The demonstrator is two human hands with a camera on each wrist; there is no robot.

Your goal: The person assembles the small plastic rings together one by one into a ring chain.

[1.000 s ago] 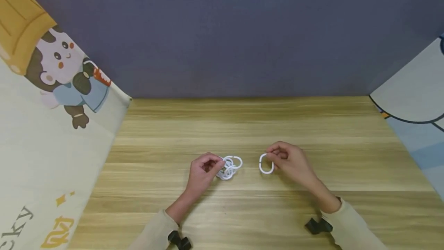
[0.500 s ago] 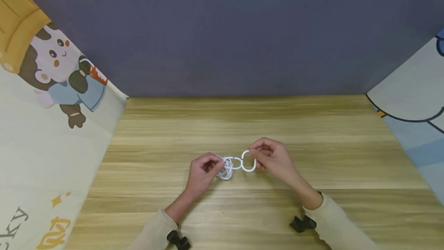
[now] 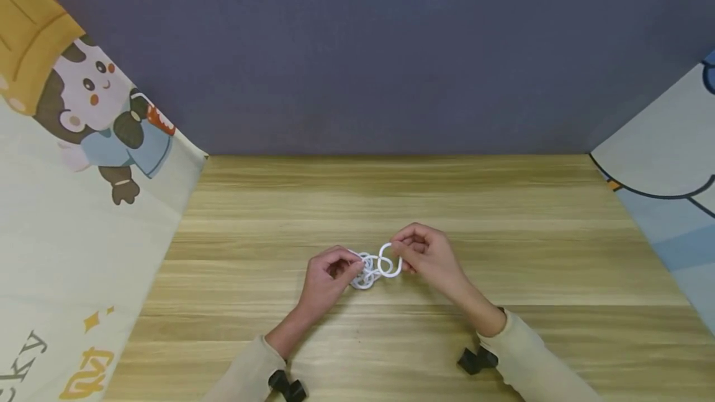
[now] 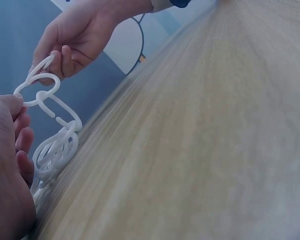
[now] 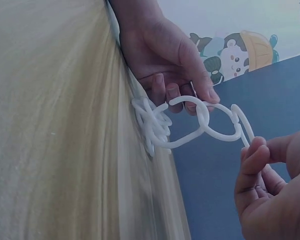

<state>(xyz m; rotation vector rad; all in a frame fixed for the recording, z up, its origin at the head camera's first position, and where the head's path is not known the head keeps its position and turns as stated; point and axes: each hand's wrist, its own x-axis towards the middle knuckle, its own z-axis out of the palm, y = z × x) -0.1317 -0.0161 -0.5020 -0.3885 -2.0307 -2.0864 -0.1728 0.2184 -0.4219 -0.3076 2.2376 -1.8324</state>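
My left hand point(image 3: 329, 272) pinches one white plastic chain link point(image 4: 58, 85) between thumb and finger. More white links point(image 5: 155, 125) hang from it in a bunch, joined together, low over the table. My right hand point(image 3: 430, 256) pinches a single white oval link point(image 5: 246, 122) with a small gap in its side. This single link meets the end of the link in my left hand, and the two overlap in the head view. Another link point(image 4: 72, 112) in the chain shows its gap in the left wrist view.
Both hands work over a wood-grain table point(image 3: 447, 197). A dark blue-grey panel point(image 3: 391, 54) stands along its back edge. Printed cartoon panels rise at the left point(image 3: 67, 222) and right point(image 3: 659, 172) sides. A black strap mount point(image 3: 287, 385) sits at the left sleeve.
My right hand has moved left with the single link, bringing it from apart to meeting the end link of the chain. My left hand has stayed almost still.
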